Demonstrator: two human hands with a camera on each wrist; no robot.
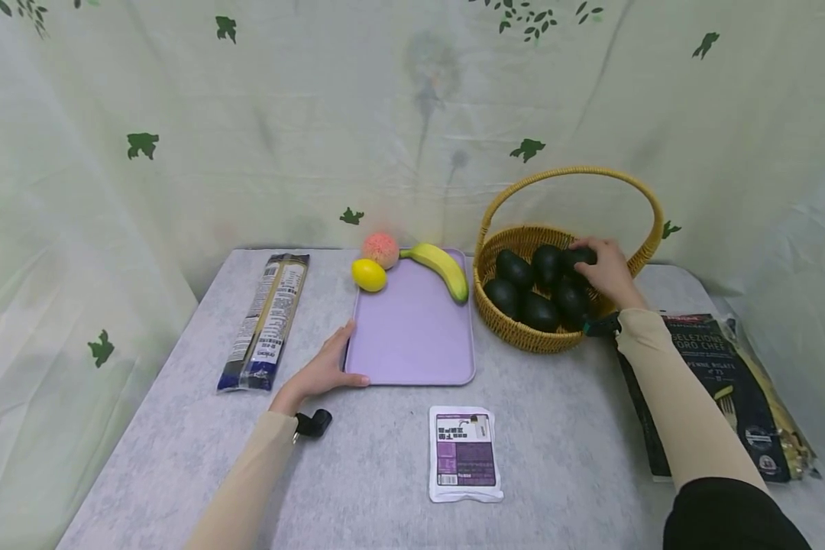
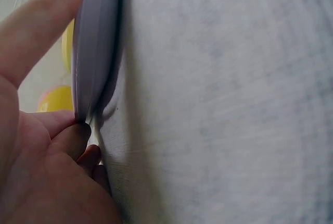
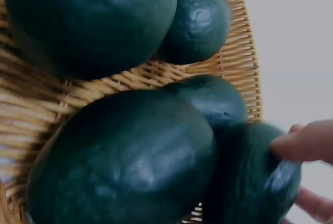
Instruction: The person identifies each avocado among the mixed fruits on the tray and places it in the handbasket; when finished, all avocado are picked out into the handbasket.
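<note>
My left hand (image 1: 325, 365) holds the near left corner of a lilac tray (image 1: 412, 344), thumb along its front edge and fingers at its left side. In the left wrist view the fingertips lie right at the tray's rim (image 2: 96, 47). On the tray's far part lies a yellow banana (image 1: 447, 271); a lemon (image 1: 368, 275) and a pink peach (image 1: 380, 250) sit at its far left corner. My right hand (image 1: 612, 269) reaches into a wicker basket (image 1: 522, 336) and grips a dark green avocado (image 3: 260, 177) at its right side. Several more avocados (image 1: 539, 312) fill the basket.
A long pasta packet (image 1: 264, 325) lies left of the tray. Nearer the front is a white and purple pouch (image 1: 465, 454). A black pasta bag (image 1: 722, 382) lies under the right forearm. The basket's tall handle (image 1: 571, 172) arches over the avocados; a curtain (image 1: 282, 114) hangs behind.
</note>
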